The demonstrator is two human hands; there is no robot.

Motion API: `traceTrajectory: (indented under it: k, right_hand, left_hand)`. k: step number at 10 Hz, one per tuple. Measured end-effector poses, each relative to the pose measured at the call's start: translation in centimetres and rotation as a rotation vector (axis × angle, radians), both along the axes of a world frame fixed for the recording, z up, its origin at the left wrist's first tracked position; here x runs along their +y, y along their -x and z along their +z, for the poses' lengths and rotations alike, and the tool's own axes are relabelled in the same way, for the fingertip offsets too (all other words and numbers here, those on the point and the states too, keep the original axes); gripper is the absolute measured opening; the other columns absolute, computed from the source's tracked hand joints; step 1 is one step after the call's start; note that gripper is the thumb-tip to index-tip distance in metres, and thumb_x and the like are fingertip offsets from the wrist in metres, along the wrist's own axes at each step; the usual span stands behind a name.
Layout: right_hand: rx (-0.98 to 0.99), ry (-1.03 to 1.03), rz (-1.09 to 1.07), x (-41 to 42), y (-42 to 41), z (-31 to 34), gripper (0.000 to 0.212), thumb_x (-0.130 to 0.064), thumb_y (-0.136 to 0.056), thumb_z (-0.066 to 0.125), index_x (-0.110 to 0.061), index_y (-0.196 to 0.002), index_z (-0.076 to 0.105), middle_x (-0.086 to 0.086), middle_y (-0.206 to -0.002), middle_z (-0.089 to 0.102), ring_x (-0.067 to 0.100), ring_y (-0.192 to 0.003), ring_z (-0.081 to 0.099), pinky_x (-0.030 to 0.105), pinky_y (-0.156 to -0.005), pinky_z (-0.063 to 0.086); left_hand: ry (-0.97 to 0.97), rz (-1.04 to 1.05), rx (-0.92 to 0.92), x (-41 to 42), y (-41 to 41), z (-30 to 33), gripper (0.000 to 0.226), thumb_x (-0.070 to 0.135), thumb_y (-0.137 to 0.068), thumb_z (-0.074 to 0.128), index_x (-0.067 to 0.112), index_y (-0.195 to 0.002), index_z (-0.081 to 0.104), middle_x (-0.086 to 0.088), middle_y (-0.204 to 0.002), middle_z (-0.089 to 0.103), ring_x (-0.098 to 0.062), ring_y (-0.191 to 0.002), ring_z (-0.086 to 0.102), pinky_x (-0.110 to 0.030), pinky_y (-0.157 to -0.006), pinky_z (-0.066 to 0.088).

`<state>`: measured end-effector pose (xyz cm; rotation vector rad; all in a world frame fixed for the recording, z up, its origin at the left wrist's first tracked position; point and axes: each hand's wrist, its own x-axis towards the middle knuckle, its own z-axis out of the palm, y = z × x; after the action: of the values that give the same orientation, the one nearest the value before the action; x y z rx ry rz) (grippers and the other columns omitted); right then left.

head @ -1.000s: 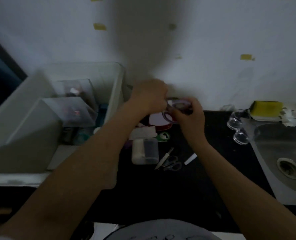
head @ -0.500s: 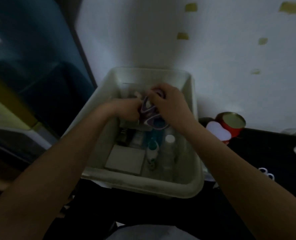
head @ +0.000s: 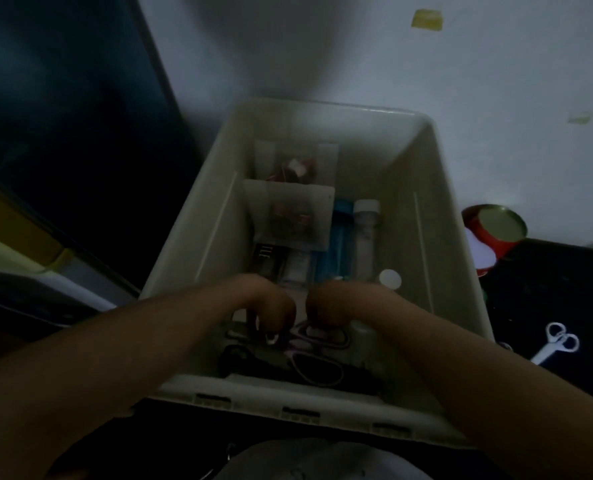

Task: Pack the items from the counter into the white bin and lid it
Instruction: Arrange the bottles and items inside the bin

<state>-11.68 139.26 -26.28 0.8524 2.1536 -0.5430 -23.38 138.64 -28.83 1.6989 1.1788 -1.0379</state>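
We are reaching both hands down into the white bin [head: 437, 216], which is sitting on the dark counter [head: 548, 299] against the pale wall [head: 357, 57]. Our left hand [head: 271, 310] and right hand [head: 326, 306] are hanging side by side near the bin's near end, fingers curled downward onto a purple-rimmed item [head: 319, 339] lying just beneath them. Both hands seem to be holding it, though the dim, blurred view is keeping us from telling exactly how the fingers are closing.

Just below the hands, toward us, a dark strap-like bundle [head: 253, 362] is lying along the bin's near wall. Beyond the fingertips, deeper in the bin, we are seeing a blue bottle [head: 340, 244] and a clear white-capped bottle [head: 366, 230] lying side by side, a small white cap [head: 390, 279] just beside the right wrist, and two frosted clear boxes [head: 290, 213] holding reddish things.

Out past the right forearm, outside the bin, a red tin [head: 496, 230] with a gold top is standing on the counter, and small white scissors [head: 555, 342] are lying nearer to us.
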Motion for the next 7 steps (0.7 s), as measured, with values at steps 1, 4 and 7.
traceTrajectory:
  k: [1,4,7]
  right_hand:
    - [-0.013,-0.005,0.073,0.0,-0.5,-1.2,0.031,-0.017,-0.096,0.047,-0.001,-0.119,0.059,0.015,-0.124,0.059,0.028,-0.111,0.057,0.031,-0.088,0.043]
    - [0.01,0.025,0.115,-1.4,-0.6,-4.0,0.032,-0.019,-0.095,0.049,0.003,-0.118,0.057,0.02,-0.126,0.055,0.033,-0.115,0.052,0.033,-0.094,0.04]
    - [0.036,0.008,0.121,-1.9,-0.5,-4.2,0.037,-0.019,-0.098,0.044,-0.001,-0.13,0.048,0.017,-0.132,0.05,0.029,-0.119,0.051,0.033,-0.098,0.041]
  left_hand:
    - [-0.047,0.084,-0.025,-0.8,-0.3,0.1,0.041,0.006,-0.09,0.057,0.003,-0.131,0.051,-0.012,-0.125,0.058,-0.027,-0.117,0.056,-0.034,-0.1,0.045]
    - [0.127,-0.017,0.038,-1.9,-1.0,-1.9,0.06,0.013,-0.091,0.058,0.017,-0.145,0.03,-0.013,-0.144,0.039,-0.027,-0.126,0.046,-0.035,-0.102,0.042]
    - [0.075,-0.138,0.177,-1.7,-0.8,-2.0,0.058,0.016,-0.094,0.055,0.009,-0.145,0.029,-0.014,-0.147,0.034,-0.029,-0.131,0.04,-0.035,-0.103,0.041]
